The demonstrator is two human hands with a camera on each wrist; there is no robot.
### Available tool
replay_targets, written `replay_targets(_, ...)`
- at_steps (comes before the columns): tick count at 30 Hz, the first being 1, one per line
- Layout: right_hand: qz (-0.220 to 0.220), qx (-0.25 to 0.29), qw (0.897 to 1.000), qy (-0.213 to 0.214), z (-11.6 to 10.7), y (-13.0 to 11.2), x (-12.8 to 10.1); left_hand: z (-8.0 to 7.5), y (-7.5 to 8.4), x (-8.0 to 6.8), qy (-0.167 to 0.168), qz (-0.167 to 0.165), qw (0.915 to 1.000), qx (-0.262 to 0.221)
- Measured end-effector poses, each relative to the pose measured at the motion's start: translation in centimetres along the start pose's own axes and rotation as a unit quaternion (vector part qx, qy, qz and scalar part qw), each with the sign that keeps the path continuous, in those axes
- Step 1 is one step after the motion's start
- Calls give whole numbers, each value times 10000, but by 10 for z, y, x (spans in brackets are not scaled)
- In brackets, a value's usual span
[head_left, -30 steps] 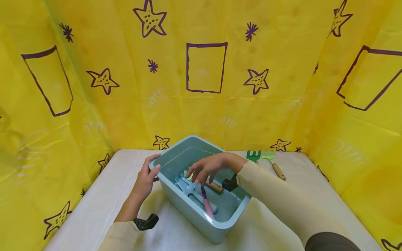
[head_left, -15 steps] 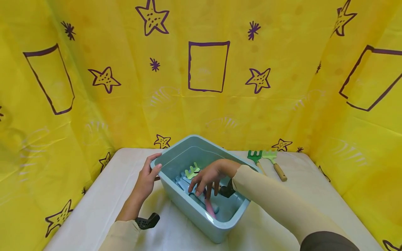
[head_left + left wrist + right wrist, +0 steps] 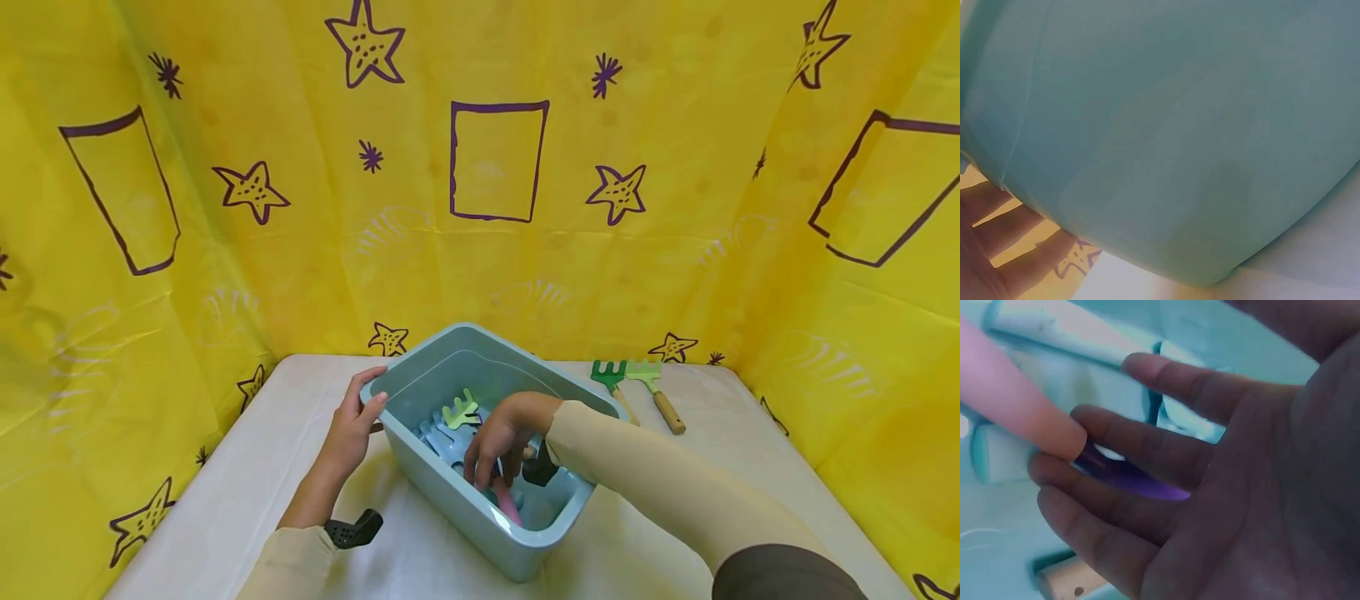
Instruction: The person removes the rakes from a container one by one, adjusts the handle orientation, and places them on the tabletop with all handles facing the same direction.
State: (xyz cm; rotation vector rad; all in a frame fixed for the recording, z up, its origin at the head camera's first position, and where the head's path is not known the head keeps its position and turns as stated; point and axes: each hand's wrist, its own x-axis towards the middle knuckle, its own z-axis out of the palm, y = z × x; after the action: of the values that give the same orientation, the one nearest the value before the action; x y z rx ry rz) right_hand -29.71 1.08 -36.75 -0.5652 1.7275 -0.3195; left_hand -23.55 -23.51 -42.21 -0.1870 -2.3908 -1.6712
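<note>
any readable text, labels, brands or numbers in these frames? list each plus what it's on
None readable. The yellow backdrop carries only purple drawn stars and box outlines, no letters. The blue bin, the tools inside it and the two green rakes show no visible label or number.

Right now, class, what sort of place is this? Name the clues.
Probably a makeshift play or craft booth: yellow sheeting printed with purple stars walls in a white-covered table, where a blue tub holds toy garden tools and two small rakes lie beside it.
</note>
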Motion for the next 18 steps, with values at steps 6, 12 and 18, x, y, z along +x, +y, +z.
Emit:
replay_targets(6,-288,-382,9984,303,0,0,-5,1,0,0,-5,31,10000,23)
replay_targets(12,-592,-690,9926,811,-3,4,-16,2,2,-1,-18,34,10000,29)
replay_targets(18,-1061,-448,9845,1321,-9,10,-29,1,1,-1,-10,-18,10000,27)
